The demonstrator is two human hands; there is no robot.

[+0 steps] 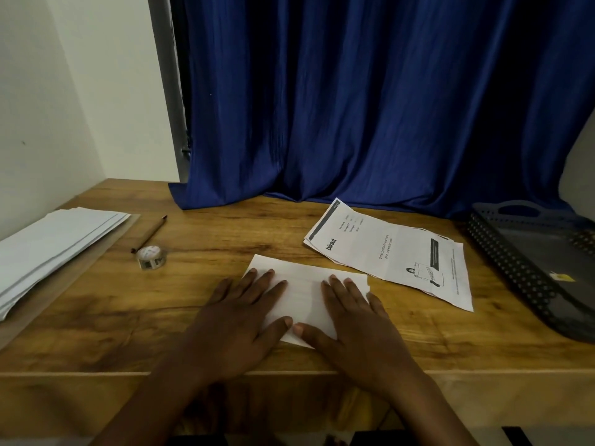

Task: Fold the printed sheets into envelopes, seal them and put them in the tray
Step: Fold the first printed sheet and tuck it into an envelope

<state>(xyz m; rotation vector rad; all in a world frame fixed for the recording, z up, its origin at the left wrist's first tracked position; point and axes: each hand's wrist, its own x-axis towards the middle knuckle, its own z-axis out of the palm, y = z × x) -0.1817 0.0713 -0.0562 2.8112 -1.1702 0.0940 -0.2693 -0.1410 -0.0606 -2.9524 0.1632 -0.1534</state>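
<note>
A folded white sheet [304, 289] lies flat on the wooden table near the front edge. My left hand [240, 320] presses on its left half, fingers spread flat. On its right half rests my right hand [351, 320], also flat with fingers apart; both thumbs meet at the sheet's near edge. A small stack of printed sheets [396, 252] lies to the right, just behind the folded one. White envelopes [51, 249] are piled at the far left. A dark perforated tray [521, 272] sits at the right edge. Near the envelopes sits a roll of patterned tape [151, 257].
A brown pencil [149, 234] lies behind the tape roll. A blue curtain [370, 101] hangs down onto the back of the table. A white wall borders the left side. A brown board lies under the envelope pile.
</note>
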